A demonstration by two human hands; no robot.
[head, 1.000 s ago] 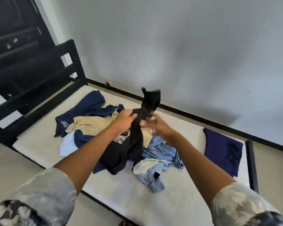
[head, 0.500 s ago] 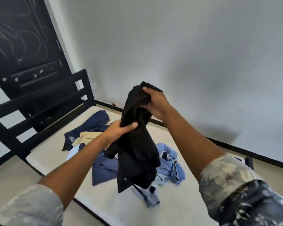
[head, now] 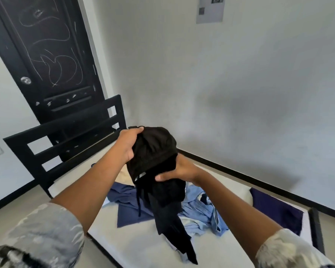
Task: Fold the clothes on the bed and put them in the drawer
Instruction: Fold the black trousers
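Note:
I hold a black garment (head: 155, 151) up in the air above the bed (head: 143, 248). My left hand (head: 129, 144) grips its bunched top on the left side. My right hand (head: 179, 171) grips it lower on the right, thumb across the front. The garment's lower part and a drawstring hang down to the mattress. Under it lies a heap of clothes: a navy piece (head: 128, 207), a light blue shirt (head: 201, 213) and a beige piece (head: 124, 176), partly hidden by the black garment. No drawer is in view.
A dark navy folded garment (head: 275, 211) lies at the right end of the mattress. The black slatted headboard (head: 66, 144) stands at the left, with a black door (head: 46, 60) behind it. Grey walls enclose the bed on the far side.
Both hands have raised the black garment higher and regripped it: my left hand moved to its top, my right hand dropped below. My view tilted upward.

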